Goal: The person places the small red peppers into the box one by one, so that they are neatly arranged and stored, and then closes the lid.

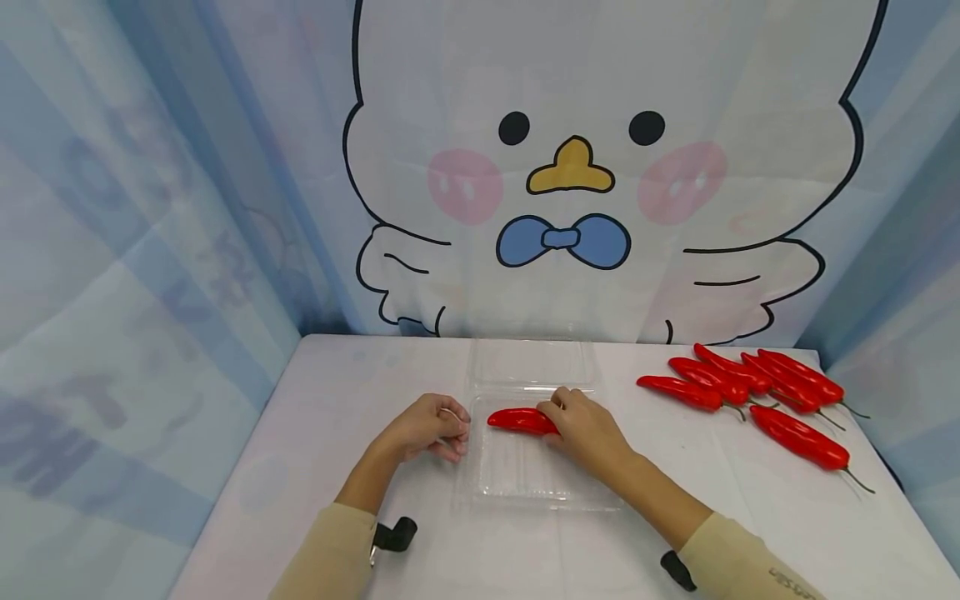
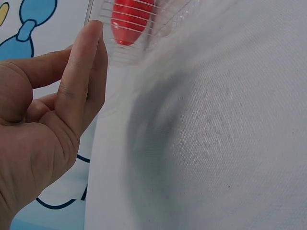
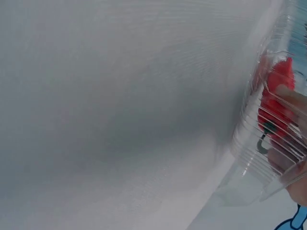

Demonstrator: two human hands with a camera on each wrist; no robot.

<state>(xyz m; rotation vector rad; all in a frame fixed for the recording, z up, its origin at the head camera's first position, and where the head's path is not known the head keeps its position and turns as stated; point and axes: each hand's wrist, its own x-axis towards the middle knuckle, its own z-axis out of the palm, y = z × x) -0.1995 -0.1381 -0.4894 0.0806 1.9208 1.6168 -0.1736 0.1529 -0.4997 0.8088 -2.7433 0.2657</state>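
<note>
A clear plastic clamshell box (image 1: 525, 483) lies with its lid (image 1: 528, 362) folded back toward the wall. Inside it, across the far part of the tray, is a red chili pepper (image 1: 516, 420), its tip toward the left. My right hand (image 1: 588, 432) holds this pepper by its stem end; through the box wall in the right wrist view, a finger lies on the red skin (image 3: 279, 79). At the box's left side, my left hand (image 1: 429, 427) has its fingertips right by the wall, fingers fairly straight in the left wrist view, holding nothing.
Several red chili peppers (image 1: 798, 437) with green stems lie in a loose group on the right of the white-covered table (image 1: 300, 467). Behind the table hangs a curtain (image 1: 570, 292) with a cartoon bird; blue curtains stand at both sides.
</note>
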